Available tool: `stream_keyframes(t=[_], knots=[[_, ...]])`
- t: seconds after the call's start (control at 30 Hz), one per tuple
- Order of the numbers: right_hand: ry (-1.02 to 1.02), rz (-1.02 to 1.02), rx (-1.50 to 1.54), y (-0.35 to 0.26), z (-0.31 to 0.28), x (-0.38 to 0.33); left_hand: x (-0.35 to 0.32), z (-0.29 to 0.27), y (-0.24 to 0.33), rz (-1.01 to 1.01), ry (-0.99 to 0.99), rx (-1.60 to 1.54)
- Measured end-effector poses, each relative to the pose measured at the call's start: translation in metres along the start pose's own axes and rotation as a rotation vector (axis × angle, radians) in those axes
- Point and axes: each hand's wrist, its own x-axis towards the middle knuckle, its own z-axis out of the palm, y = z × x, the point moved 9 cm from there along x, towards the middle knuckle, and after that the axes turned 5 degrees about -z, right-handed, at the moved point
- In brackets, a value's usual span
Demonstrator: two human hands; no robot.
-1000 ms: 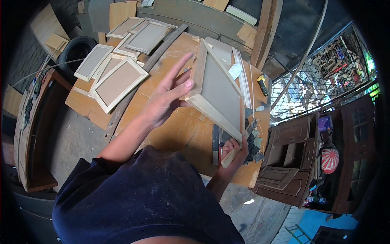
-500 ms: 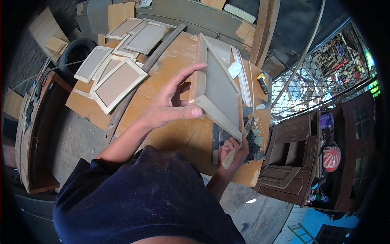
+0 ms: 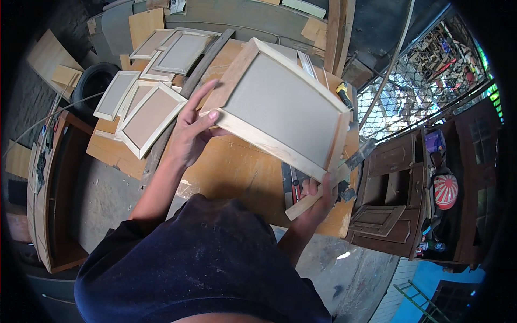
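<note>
A wooden frame (image 3: 269,142) with a grey panel (image 3: 285,102) is tilted up over the table, its panel face toward me. My left hand (image 3: 193,129) grips its left corner, thumb on the front rail and fingers along the outer edge. At the lower right corner, my right hand (image 3: 318,202) is closed round a flat wooden stick (image 3: 305,205), with its thumb by the frame. A flat grey piece (image 3: 361,153) shows beyond that hand, in line with the stick; whether the two are joined I cannot tell.
Several similar panelled frames (image 3: 152,119) lie overlapping on the orange-brown table (image 3: 231,167), left of a long dark bar (image 3: 209,60). A yellow-and-black tool (image 3: 343,94) and thin white strips (image 3: 307,64) lie farther right. A brown cabinet (image 3: 388,188) stands beside the table.
The frame has turned from a steep edge-on tilt to show its panel face. My left hand has moved left and slightly down with its corner; my right hand keeps the stick.
</note>
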Motion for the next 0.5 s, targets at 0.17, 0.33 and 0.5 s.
stream_keyframes(t=[0.17,0.33,0.5], knots=[[-0.174,-0.010,-0.194,0.014,-0.014,0.006,-0.006,-0.072,-0.052,-0.200,0.158,0.126],[-0.274,0.209,-0.493,0.071,-0.036,0.001,-0.056,-0.167,-0.144,-0.503,0.359,0.235],[-0.333,0.444,-0.679,0.131,-0.080,-0.017,-0.107,-0.220,-0.193,-0.591,0.431,0.204]])
